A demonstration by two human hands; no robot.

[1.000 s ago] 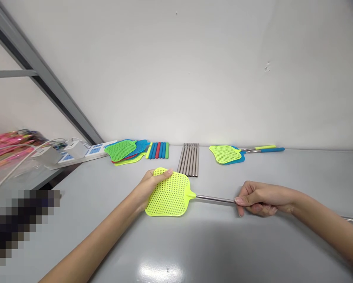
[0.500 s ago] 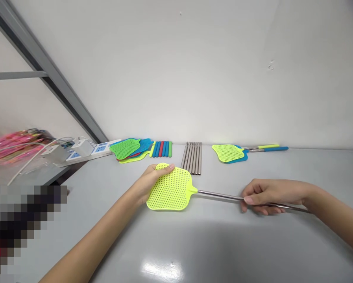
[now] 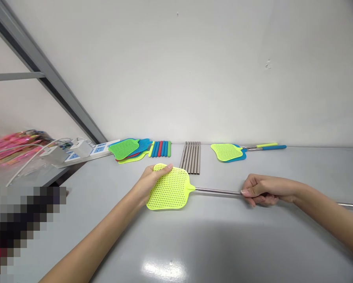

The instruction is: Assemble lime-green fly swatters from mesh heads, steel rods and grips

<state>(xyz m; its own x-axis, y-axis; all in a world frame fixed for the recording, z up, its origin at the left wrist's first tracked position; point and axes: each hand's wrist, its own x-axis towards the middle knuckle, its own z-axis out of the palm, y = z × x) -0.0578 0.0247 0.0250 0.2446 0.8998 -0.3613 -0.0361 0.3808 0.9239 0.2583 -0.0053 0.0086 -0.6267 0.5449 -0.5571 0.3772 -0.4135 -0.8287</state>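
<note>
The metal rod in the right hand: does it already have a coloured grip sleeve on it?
No: the metal rod shows bare steel from the yellow swatter head to the right hand, and the coloured grips lie apart near the wall.

Grey table (image 3: 211, 243) with swatter parts (image 3: 191, 157)

Both forearms are bare from the lower edge of the view to the wrists, with no sleeves, watch, bracelet or rings showing, and the left hand (image 3: 148, 184) and right hand (image 3: 260, 190) are ungloved, slender, with short, plain, unpainted fingernails on the fingers that show
</note>
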